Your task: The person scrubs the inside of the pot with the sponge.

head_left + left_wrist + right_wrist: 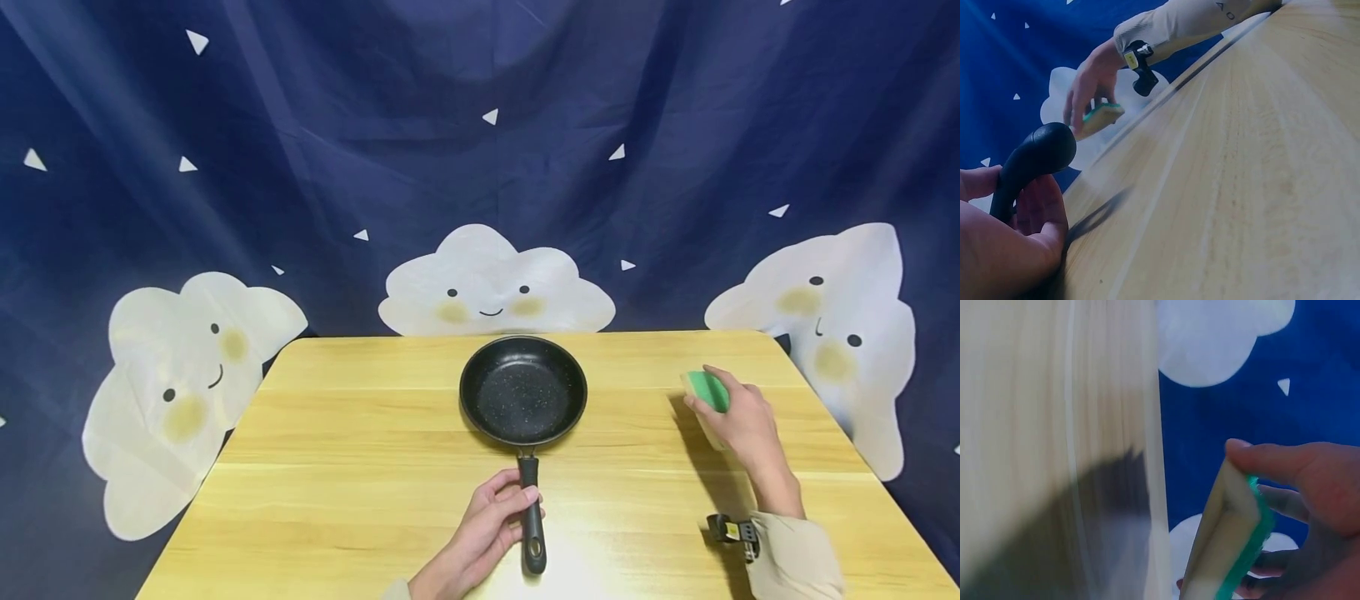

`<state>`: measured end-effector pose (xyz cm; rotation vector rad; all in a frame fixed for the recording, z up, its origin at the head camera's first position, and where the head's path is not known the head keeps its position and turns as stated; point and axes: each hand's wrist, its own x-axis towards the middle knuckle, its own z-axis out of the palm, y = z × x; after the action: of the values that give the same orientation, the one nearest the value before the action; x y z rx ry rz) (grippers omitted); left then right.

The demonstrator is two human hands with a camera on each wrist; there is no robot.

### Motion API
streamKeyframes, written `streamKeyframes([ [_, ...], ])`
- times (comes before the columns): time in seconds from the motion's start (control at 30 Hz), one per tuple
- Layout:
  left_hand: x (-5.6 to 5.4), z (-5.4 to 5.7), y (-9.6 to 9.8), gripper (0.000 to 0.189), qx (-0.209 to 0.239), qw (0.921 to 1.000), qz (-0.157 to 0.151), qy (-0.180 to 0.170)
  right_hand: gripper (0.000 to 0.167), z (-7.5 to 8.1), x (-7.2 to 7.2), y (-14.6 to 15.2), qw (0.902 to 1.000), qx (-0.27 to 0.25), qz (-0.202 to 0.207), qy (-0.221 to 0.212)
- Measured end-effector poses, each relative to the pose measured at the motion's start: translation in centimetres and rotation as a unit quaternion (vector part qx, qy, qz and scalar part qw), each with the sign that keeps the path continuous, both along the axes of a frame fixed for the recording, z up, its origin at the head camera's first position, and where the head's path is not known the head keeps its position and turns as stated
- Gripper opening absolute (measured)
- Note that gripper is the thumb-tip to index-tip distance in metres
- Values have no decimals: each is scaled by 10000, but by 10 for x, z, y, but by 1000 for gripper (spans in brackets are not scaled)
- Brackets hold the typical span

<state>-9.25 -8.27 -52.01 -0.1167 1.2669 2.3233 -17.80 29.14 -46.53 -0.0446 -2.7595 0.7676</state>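
A black frying pan (522,390) with a speckled inside stands near the middle of the table, its handle (533,533) pointing toward me. My left hand (491,525) grips that handle, thumb on top and fingers around the far side. In the left wrist view the handle's rounded end (1050,148) rises past the left palm. Off to the right, my right hand (742,421) holds a sponge (708,390) with a green scouring side and a pale yellow body. The right wrist view shows the sponge (1229,534) pinched between thumb and fingers, raised over the table.
The wooden table (337,450) has rounded far corners. Behind it hangs a dark blue curtain (420,150) with white triangles and smiling clouds. A small black device (733,531) is strapped at the right wrist, by the beige sleeve (791,554).
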Motion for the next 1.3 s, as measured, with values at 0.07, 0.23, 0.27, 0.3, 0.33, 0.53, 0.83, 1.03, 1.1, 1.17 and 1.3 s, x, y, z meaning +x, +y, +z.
streamKeyframes([
  [0.07, 0, 0, 0, 42, 3, 10000, -8, -33, 57, 0, -1, -5, 9999, -13, 18, 148],
  [0.23, 0, 1, -1, 42, -18, 10000, -36, -67, 53, 3, 0, -20, 9993, -100, 46, 354],
  [0.27, 0, 2, -1, 42, -20, 10000, -41, -55, 53, 4, 0, -23, 9991, -131, 57, 388],
  [0.3, 0, 2, -1, 42, -18, 10000, -44, -40, 52, 4, 0, -26, 9989, -153, 71, 430],
  [0.33, 0, 2, -1, 43, -20, 10000, -52, -31, 52, 5, 0, -29, 9986, -177, 87, 482],
  [0.53, 0, 1, -1, 42, -16, 10000, -62, -41, 49, 4, -1, -46, 9968, -278, 248, 710],
  [0.83, 0, 2, -2, 41, 7, 10000, -53, -13, 49, 2, -3, -66, 9955, -367, 388, 777],
  [1.03, 0, 2, -2, 43, 13, 10000, -87, -10, 46, 1, -2, -85, 9935, -472, 504, 903],
  [1.1, 0, 2, -2, 43, 16, 10000, -84, -28, 45, 0, -2, -91, 9928, -492, 573, 931],
  [1.17, 0, 2, -2, 42, 19, 10000, -75, -24, 44, -1, -2, -98, 9921, -501, 649, 954],
  [1.3, 1, 1, -1, 41, 12, 10000, -83, 26, 44, -5, -4, -109, 9885, -528, 874, 1116],
])
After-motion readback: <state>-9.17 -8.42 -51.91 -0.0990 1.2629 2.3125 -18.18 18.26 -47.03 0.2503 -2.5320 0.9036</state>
